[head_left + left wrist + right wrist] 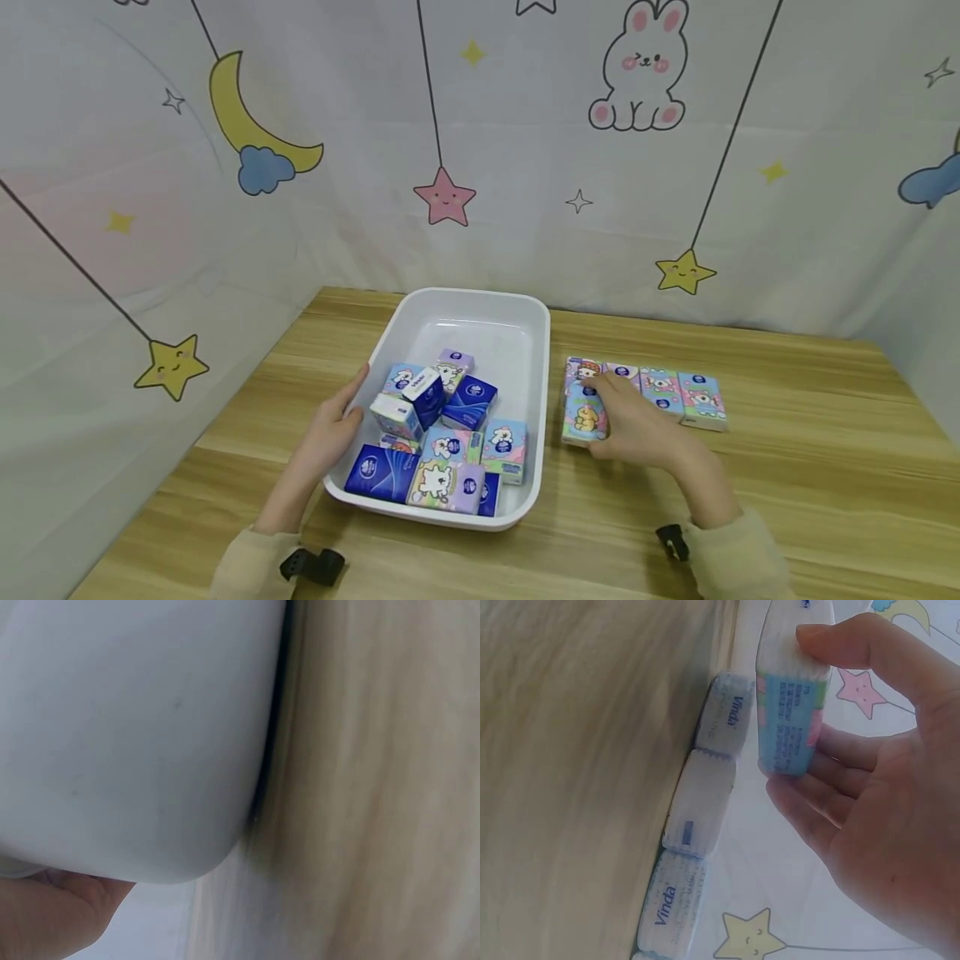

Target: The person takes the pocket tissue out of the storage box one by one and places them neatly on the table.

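Gripping the white tub (pixel 450 518) at its left rim, the left hand (pixel 327 432) sets its thumb at the edge, its fingers (pixel 358 386) along the outer side. Right of those fingers, inside the tub, tissue packs (pixel 469 402) lie jumbled, some dark blue, others pastel with cartoon animals. Beyond the tub's right side, the right hand (pixel 639 423) pinches a blue-topped cartoon pack (pixel 585 413) between thumb and fingers; the right wrist view shows it raised clear of the row beneath. That row of pastel packs (pixel 702 402) sits below and beyond the right fingers, stretching rightward past them along the wood-grained counter (pixel 817 467).
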Demonstrator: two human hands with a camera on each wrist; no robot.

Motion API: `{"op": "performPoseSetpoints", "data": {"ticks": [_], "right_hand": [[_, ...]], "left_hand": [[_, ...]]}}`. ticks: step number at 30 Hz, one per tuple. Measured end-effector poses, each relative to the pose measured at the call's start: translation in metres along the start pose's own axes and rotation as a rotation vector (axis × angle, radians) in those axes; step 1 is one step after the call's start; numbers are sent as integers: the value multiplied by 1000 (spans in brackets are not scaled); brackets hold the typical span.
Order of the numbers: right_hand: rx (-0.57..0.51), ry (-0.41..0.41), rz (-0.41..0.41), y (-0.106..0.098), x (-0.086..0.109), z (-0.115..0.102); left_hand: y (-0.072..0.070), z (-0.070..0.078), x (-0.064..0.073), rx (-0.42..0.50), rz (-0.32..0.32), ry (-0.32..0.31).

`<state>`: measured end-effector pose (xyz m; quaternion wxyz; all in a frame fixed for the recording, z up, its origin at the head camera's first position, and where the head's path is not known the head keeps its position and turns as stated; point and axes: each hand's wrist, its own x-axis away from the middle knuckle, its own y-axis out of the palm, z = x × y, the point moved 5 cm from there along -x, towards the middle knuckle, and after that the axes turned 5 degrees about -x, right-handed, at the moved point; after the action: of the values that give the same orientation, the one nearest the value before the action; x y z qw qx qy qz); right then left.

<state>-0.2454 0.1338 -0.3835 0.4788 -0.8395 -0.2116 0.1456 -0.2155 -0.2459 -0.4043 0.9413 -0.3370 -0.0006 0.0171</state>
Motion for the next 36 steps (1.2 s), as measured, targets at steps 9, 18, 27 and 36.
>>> {"op": "performPoseSetpoints", "data": {"ticks": [9,18,27,36], "right_hand": [[1,15,-35,8,-2,4],[26,6,-50,12,-3,3],[64,-25,-43,14,-3,3],[92,-34,-39,16,-2,2]], "left_hand": [[-1,2,1,-4,-3,3],[-1,3,2,4,-6,1],[0,2,2,8,-11,-10],[0,2,1,5,-4,10]]}}
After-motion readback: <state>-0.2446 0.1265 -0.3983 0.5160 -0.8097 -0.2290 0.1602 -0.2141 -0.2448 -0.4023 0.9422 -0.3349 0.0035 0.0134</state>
